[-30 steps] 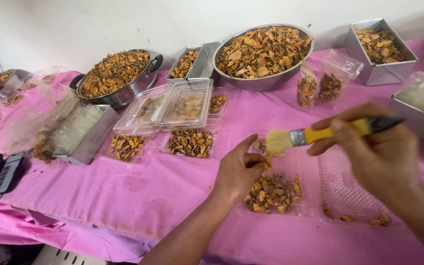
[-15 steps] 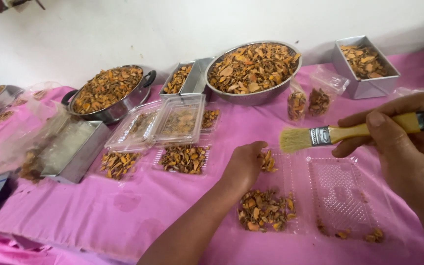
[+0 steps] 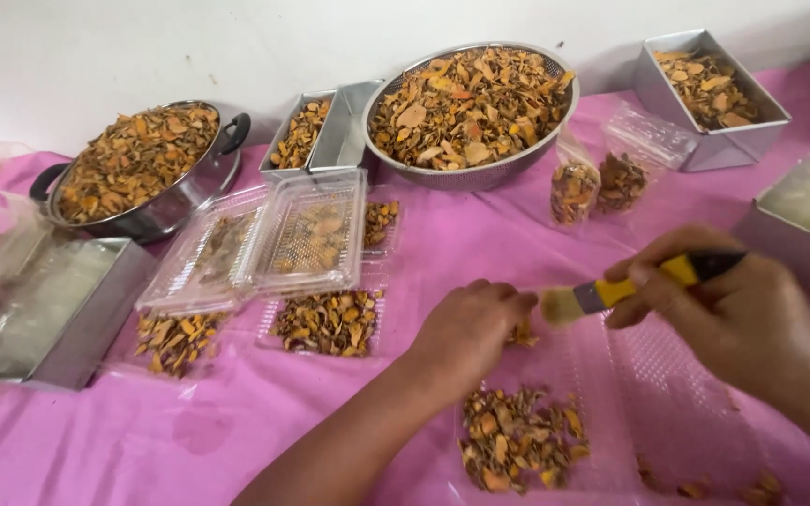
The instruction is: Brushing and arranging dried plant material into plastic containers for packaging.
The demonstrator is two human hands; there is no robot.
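Pink cloth underlies yellow-handled brush (image 3: 611, 290) with pale bristles.

Open pink cloth (image 3: 189, 440) to the left of the left hand (image 3: 469, 330), plenty of room to slide in there. Past the knuckles it's crowded: filled trays (image 3: 328, 323), stacked clear lids (image 3: 309, 234), then the big colander (image 3: 471, 103). Two small bags (image 3: 597, 187) stand beyond the right hand (image 3: 733, 314), with a metal tin (image 3: 803, 225) just beside it on the right.
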